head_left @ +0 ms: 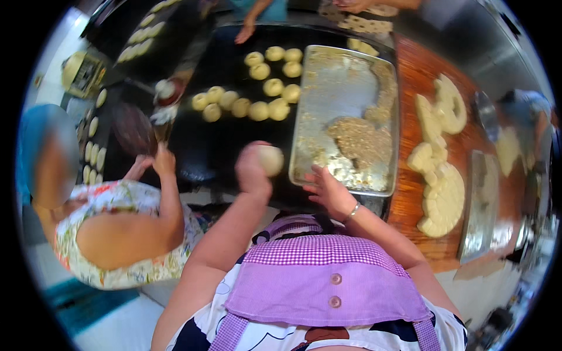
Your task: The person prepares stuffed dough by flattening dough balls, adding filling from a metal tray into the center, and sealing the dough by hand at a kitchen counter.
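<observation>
My left hand (pixel 253 171), smeared by motion, is closed around a pale dough ball (pixel 270 160) over the black work surface (pixel 202 155). The ball bulges out on the right side of that hand. At the near left corner of a metal tray (pixel 295 153), my right hand (pixel 329 192) has its fingers spread and nothing in them. A brownish crumbly filling (pixel 360 141) is heaped in the right part of the tray. Beyond my left hand, several round dough balls (pixel 259 110) form a curved row, with more (pixel 275 54) farther back.
Right of the tray, a reddish wooden board (pixel 404 216) bears a large piece of dough (pixel 443 199) and dough strips. A metal bowl (pixel 486 116) lies beyond. A person (pixel 117 225) works close on my left; another person's hand (pixel 244 32) reaches over the far edge.
</observation>
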Motion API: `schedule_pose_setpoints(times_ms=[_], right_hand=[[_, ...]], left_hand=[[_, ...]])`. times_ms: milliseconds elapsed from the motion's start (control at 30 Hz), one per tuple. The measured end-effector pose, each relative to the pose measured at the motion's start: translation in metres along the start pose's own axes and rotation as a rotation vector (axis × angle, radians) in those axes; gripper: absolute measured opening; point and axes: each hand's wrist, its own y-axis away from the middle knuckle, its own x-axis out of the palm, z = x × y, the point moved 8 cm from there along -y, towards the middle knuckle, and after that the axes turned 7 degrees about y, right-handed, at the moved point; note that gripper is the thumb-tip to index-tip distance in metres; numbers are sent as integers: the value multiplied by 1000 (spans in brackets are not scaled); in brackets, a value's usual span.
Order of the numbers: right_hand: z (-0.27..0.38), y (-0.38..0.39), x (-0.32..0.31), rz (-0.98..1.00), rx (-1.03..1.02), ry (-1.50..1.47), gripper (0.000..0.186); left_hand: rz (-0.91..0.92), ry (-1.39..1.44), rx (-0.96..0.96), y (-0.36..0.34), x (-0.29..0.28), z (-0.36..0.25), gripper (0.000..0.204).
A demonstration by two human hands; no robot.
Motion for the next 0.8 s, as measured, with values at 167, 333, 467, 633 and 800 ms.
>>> schedule_pose_setpoints(times_ms=[167, 333, 467, 633, 800], right_hand=[[-31, 49, -108, -375, -56, 164, 68], [-100, 95, -232, -767, -35, 135, 43], [-131, 144, -307, -1122, -53, 118, 25], [-39, 177, -351, -1464, -342, 873, 44], [18, 154, -403, -1455, -228, 1267, 53]], left_hand=[[-223, -325, 451, -94, -52, -39, 36], [99, -1244, 54, -230, -165, 88, 64], [129, -1147, -9, -218, -163, 108, 60], [331, -1334, 339, -103, -95, 77, 49], [784, -1331, 215, 38, -61, 97, 41]])
